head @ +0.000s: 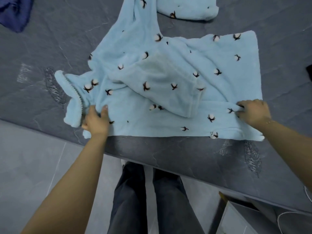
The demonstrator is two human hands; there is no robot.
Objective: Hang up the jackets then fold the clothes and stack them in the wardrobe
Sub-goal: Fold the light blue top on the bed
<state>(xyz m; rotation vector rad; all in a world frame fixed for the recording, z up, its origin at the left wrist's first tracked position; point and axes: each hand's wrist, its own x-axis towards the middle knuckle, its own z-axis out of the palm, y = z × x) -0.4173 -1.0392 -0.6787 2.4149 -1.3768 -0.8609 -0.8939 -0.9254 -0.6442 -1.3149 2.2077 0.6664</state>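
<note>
The fleece top (pixel 168 85) lies spread on the table (pixel 185 154), its near hem along the table edge. The left hand (pixel 96 120) pinches fabric beside the collar; the right hand (pixel 253 112) pinches the opposite end. The garment's long axis runs from one grip to the other, with the bulk lying beyond both, so a fold would likely carry the near edge away. A second fleece piece (pixel 187 7) lies farther off.

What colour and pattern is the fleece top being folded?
The fleece top is light blue, dotted with white cotton bolls on dark brown sprigs; the head view shows it.
</note>
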